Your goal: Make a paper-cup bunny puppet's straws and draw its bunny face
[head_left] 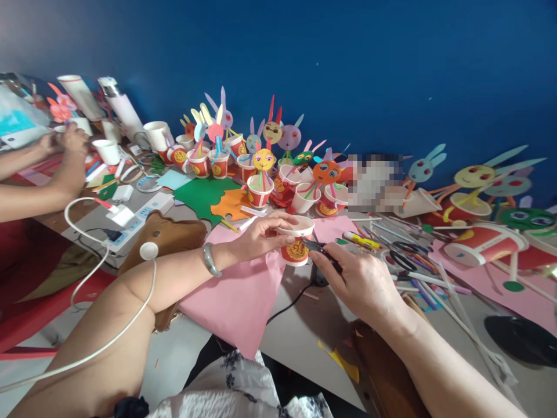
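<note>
My left hand (267, 232) grips a red and white paper cup (296, 254) with a gold print by its rim, thumb outside and fingers over the top. The cup is upright above the pink paper (243, 284). In my right hand (361, 276) is a pair of dark scissors (317, 246), fingers wrapped around the handles. The blades meet the cup's right side just below the rim; whether they cut into it cannot be made out. Behind the cup stands a finished-looking cup with a yellow rabbit face (263, 159).
More rabbit-faced cups (326, 172) line the blue wall. Markers and pens (363, 240) clutter the right, near a black mouse-like object (520, 339). A power strip (141, 217) and brown cushion (161, 238) lie left. Another person's hands (72, 139) work at far left.
</note>
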### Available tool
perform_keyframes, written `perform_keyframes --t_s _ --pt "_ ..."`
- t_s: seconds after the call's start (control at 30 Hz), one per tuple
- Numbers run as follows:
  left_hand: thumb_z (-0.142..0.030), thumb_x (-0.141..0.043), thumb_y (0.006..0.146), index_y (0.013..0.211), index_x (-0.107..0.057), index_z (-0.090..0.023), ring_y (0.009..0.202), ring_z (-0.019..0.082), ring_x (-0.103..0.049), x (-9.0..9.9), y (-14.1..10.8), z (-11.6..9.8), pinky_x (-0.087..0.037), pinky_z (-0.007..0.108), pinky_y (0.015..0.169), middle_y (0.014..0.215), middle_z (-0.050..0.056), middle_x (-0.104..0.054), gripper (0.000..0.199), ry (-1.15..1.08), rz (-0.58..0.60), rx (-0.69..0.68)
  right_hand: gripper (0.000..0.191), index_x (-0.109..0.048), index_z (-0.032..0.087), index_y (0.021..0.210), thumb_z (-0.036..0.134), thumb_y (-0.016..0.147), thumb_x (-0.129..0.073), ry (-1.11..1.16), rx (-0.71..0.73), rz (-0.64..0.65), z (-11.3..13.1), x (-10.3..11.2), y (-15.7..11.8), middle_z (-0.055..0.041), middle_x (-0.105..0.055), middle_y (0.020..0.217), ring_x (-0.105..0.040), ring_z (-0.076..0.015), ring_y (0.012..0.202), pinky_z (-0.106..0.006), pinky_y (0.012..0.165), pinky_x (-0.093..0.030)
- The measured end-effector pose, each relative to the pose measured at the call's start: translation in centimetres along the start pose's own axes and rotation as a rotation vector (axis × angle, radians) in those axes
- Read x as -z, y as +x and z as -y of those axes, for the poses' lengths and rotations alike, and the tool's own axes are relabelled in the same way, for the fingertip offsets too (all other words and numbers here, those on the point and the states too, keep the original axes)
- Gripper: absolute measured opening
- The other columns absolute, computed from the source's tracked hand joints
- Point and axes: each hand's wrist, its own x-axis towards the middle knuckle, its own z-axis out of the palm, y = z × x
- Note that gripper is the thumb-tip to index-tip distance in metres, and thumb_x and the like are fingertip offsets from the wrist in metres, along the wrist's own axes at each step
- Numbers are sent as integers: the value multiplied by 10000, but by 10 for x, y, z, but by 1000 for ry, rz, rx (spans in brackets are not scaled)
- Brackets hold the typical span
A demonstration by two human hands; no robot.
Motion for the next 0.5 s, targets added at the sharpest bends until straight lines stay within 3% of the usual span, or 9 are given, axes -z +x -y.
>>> perform_keyframes --t_s 0.33,0.5 --pt "-460 -770 807 848 -701 -150 932 151 -622 -6 2 -2 -502 295 833 1078 59 -643 320 -255 -33 198 478 -505 221 693 577 987 -379 5 23 -59 -1 -2 1 -7 -557 530 -516 -152 468 -266 501 -276" --pt "-443 -796 785 877 -707 -164 861 126 -611 -8 4 0 -492 292 826 976 34 -654 307 -397 -14 234 466 -507 221 700 559 991 -374 11 22 -52 -1 -2 1 -12 -569 545 -521 -154 473 -272 505 -275"
